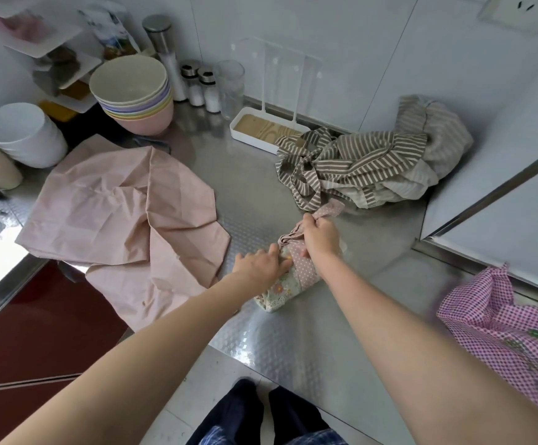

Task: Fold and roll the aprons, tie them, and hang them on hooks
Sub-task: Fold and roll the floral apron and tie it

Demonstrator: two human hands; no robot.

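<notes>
Right hand (320, 234) gripping strap (327, 212)

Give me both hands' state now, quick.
Left hand: open, fingers flat on the rolled pink polka-dot floral apron.
Right hand: closed, gripping its pink polka-dot strap.

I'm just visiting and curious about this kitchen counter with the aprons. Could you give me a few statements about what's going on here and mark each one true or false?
1. The right hand pinches a strap of the rolled apron. True.
2. The pink apron is already rolled up. False: it lies spread and crumpled on the counter.
3. The left hand rests on the rolled apron. True.
4. The striped apron hangs on a hook. False: it lies heaped on the counter.
5. The stacked bowls stand behind the pink apron. True.
</notes>
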